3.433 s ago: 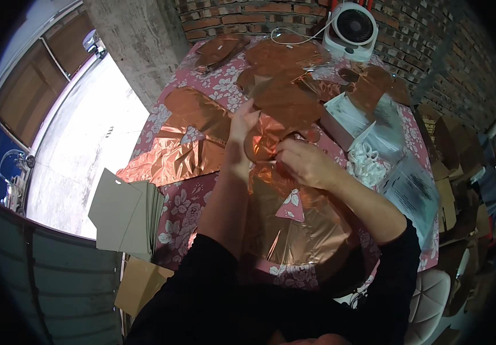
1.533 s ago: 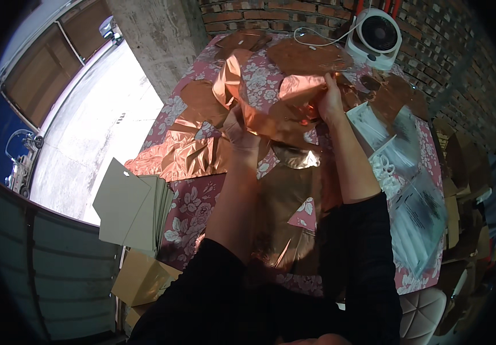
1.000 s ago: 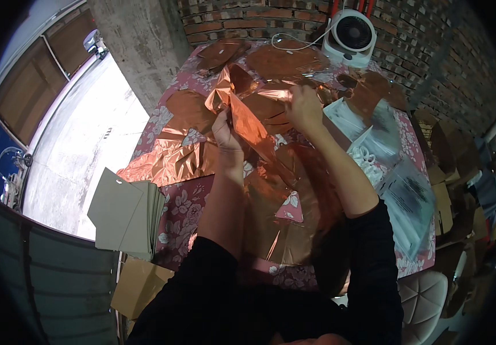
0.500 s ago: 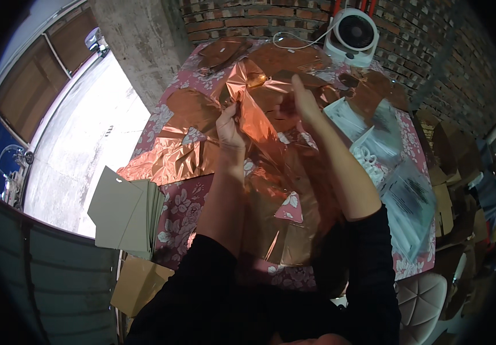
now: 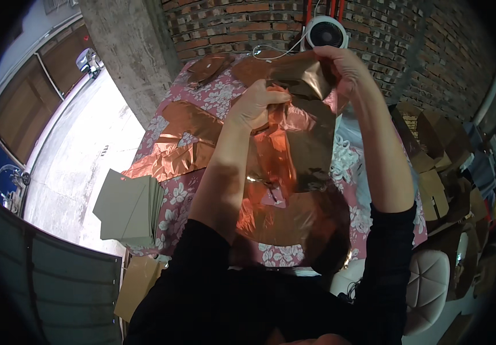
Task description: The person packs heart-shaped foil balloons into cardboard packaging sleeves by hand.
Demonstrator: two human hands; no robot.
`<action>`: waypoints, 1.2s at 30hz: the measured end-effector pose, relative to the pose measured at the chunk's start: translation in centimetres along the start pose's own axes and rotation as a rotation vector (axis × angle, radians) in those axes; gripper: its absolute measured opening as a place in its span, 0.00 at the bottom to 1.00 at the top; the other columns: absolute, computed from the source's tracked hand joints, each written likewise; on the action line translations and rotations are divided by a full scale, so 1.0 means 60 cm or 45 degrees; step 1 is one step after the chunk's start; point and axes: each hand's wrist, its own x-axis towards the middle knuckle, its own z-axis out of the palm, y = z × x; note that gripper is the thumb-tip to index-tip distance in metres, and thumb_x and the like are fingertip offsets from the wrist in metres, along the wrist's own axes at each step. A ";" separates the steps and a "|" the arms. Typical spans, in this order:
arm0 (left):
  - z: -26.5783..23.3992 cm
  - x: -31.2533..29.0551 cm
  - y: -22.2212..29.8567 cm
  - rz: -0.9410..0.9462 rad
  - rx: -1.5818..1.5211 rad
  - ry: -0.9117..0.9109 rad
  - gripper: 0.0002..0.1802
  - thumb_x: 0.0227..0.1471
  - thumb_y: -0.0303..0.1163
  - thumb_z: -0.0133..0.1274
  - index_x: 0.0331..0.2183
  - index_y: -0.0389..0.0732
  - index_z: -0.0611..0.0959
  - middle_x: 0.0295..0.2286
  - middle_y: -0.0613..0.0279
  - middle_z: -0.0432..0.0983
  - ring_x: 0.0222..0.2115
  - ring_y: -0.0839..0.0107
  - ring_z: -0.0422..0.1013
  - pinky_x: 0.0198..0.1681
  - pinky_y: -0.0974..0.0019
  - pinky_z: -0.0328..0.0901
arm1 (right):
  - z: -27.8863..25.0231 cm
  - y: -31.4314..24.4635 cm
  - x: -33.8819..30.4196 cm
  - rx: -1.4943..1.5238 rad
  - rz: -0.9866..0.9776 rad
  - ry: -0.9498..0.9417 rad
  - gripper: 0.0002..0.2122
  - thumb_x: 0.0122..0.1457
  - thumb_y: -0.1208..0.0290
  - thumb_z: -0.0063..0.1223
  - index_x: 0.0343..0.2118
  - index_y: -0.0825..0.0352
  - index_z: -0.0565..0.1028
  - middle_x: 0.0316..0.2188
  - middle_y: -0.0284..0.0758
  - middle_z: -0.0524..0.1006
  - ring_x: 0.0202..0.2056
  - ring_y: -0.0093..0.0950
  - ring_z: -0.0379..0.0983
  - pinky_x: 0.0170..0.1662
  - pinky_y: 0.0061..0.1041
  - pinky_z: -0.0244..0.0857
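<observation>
Grey cards [image 5: 124, 207]: stacked, near left. Flat foil [image 5: 193, 158]: copper, on the flowered counter [image 5: 364, 224], left. Left hand [image 5: 259, 106]: gripping bunched foil. Held foil [image 5: 312, 144]: copper, centre, hanging between and below both hands. Fan [image 5: 325, 37]: white, far. Right hand [image 5: 341, 69]: gripping held foil's far right edge. White ties [image 5: 344, 158]: heaped, right. Cartons [image 5: 432, 195]: brown, far right side.

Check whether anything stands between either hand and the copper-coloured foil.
Nothing visible stands in the way: the left hand directly grips bunched copper-coloured foil, and the right hand holds lifted foil farther to the right.
</observation>
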 end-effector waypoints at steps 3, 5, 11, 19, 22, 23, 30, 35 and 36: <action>0.022 -0.009 0.001 -0.077 -0.004 -0.107 0.11 0.45 0.21 0.60 0.35 0.33 0.79 0.27 0.61 0.78 0.27 0.74 0.75 0.34 0.72 0.70 | -0.017 -0.005 -0.026 -0.063 -0.090 -0.048 0.06 0.55 0.72 0.58 0.33 0.68 0.77 0.27 0.34 0.79 0.28 0.23 0.74 0.34 0.25 0.69; 0.013 -0.026 -0.005 -0.117 0.026 -0.120 0.11 0.46 0.22 0.60 0.35 0.34 0.79 0.29 0.63 0.78 0.28 0.74 0.75 0.35 0.71 0.70 | -0.019 0.000 -0.049 -0.087 -0.185 -0.069 0.05 0.56 0.73 0.56 0.32 0.69 0.77 0.27 0.34 0.79 0.27 0.22 0.74 0.32 0.23 0.69; -0.032 -0.082 -0.045 -0.239 -0.220 0.070 0.08 0.53 0.26 0.53 0.37 0.36 0.80 0.36 0.61 0.79 0.36 0.72 0.75 0.44 0.68 0.70 | -0.027 0.001 -0.138 -0.027 -0.419 -0.056 0.06 0.59 0.70 0.55 0.31 0.67 0.76 0.25 0.31 0.78 0.23 0.19 0.72 0.27 0.16 0.64; -0.113 -0.120 -0.104 -0.252 1.708 -0.585 0.12 0.53 0.34 0.50 0.30 0.34 0.80 0.22 0.62 0.73 0.24 0.74 0.68 0.30 0.68 0.64 | -0.146 -0.088 -0.259 -0.116 -0.539 0.046 0.10 0.60 0.72 0.51 0.42 0.71 0.75 0.35 0.33 0.78 0.36 0.19 0.75 0.42 0.18 0.67; -0.097 -0.137 -0.121 -0.578 1.550 -0.629 0.19 0.54 0.39 0.47 0.41 0.37 0.80 0.39 0.49 0.77 0.41 0.63 0.72 0.44 0.58 0.64 | -0.165 -0.115 -0.332 -0.145 -0.667 0.007 0.12 0.61 0.72 0.50 0.45 0.71 0.74 0.38 0.33 0.78 0.39 0.19 0.74 0.44 0.17 0.66; -0.105 -0.149 -0.147 -0.575 1.550 -0.620 0.19 0.54 0.39 0.47 0.41 0.37 0.80 0.39 0.49 0.77 0.41 0.63 0.72 0.44 0.58 0.64 | -0.179 -0.124 -0.350 -0.180 -0.700 0.073 0.12 0.61 0.72 0.49 0.45 0.70 0.74 0.38 0.32 0.78 0.39 0.19 0.74 0.45 0.17 0.66; -0.064 -0.136 -0.225 0.093 2.306 -0.555 0.37 0.53 0.51 0.47 0.59 0.40 0.63 0.61 0.48 0.54 0.63 0.53 0.48 0.63 0.47 0.42 | -0.220 -0.138 -0.415 -0.142 -0.592 -0.026 0.10 0.60 0.71 0.50 0.42 0.70 0.75 0.34 0.31 0.78 0.35 0.19 0.74 0.40 0.18 0.66; -0.056 -0.106 -0.214 0.217 2.356 -0.538 0.34 0.53 0.51 0.48 0.55 0.40 0.68 0.57 0.48 0.60 0.60 0.54 0.54 0.60 0.46 0.49 | -0.149 -0.115 -0.431 -0.080 -0.568 -0.059 0.09 0.59 0.70 0.52 0.38 0.69 0.75 0.32 0.28 0.77 0.33 0.16 0.72 0.38 0.15 0.64; -0.073 -0.102 -0.220 0.300 2.639 -0.698 0.35 0.52 0.51 0.49 0.55 0.39 0.68 0.55 0.50 0.64 0.57 0.53 0.59 0.58 0.49 0.54 | -0.121 -0.119 -0.440 -0.108 -0.521 -0.084 0.07 0.58 0.69 0.52 0.35 0.67 0.75 0.27 0.27 0.76 0.27 0.15 0.71 0.31 0.13 0.64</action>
